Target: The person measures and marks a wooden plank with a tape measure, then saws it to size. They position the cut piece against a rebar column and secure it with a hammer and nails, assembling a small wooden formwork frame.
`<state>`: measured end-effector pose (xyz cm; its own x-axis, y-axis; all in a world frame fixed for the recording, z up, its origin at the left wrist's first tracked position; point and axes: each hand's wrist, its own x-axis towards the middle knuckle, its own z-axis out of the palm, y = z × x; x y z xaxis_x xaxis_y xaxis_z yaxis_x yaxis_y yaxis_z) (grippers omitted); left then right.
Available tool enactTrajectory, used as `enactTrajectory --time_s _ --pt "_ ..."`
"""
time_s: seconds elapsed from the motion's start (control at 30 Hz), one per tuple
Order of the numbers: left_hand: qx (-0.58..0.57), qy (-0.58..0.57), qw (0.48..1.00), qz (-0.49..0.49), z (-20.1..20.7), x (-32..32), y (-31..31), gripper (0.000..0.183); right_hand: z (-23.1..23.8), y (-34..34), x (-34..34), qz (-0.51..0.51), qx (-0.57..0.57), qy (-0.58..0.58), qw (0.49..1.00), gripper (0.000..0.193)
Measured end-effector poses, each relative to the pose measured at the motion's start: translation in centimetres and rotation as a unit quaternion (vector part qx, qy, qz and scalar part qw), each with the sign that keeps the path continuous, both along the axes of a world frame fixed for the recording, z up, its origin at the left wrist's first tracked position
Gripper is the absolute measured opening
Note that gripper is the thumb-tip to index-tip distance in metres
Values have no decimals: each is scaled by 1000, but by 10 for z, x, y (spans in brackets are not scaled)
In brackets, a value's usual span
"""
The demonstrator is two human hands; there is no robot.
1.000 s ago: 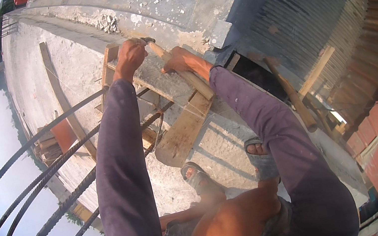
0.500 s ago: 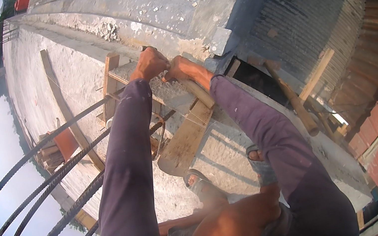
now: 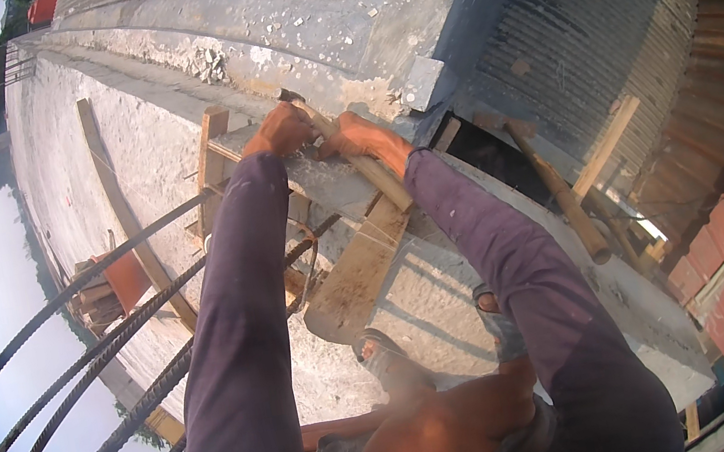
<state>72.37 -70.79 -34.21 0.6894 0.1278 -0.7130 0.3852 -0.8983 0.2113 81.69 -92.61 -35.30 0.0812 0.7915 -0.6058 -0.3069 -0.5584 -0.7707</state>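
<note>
Wooden bar (image 3: 386, 185) slanting over the concrete ledge (image 3: 327, 180), your two hands nearly touching: pinch risk.

Your right hand (image 3: 360, 136) has its fingers wrapped round the bar's middle; your left hand (image 3: 280, 132) is clenched beside its upper end, next to a small dark piece (image 3: 290, 96); can't tell what those fingers grip. Hands this close, a sudden slip could knock knuckles or trap a finger. A loosened right grip could let the bar slide toward the dark gap (image 3: 497, 158) on your right. Your left sleeve (image 3: 241, 334) passes over the ribbed rebars (image 3: 138, 411) and might snag. Both arms reach well forward, left straighter, right angling inward; overreach could cost balance.
</note>
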Motion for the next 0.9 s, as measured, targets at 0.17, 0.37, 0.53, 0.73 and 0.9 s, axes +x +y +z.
enactTrajectory --time_s 0.17,0.37,0.53,0.73,0.9 --pt "82 -7 985 -150 5 -3 -10 23 -26 9 -13 -11 -21 -44 999 90" --pt "73 -85 987 -119 2 -10 -20 15 -45 14 -14 -24 -10 -40 999 79" --pt "118 -28 980 -159 7 -5 -22 18 -8 -27 24 -33 14 -13 999 57" --pt "63 -52 997 17 10 0 -27 13 42 -90 39 -57 3 -195 979 43" --pt "62 -67 993 -79 13 -1 -25 14 61 -129 30 -31 -31 -242 969 49"
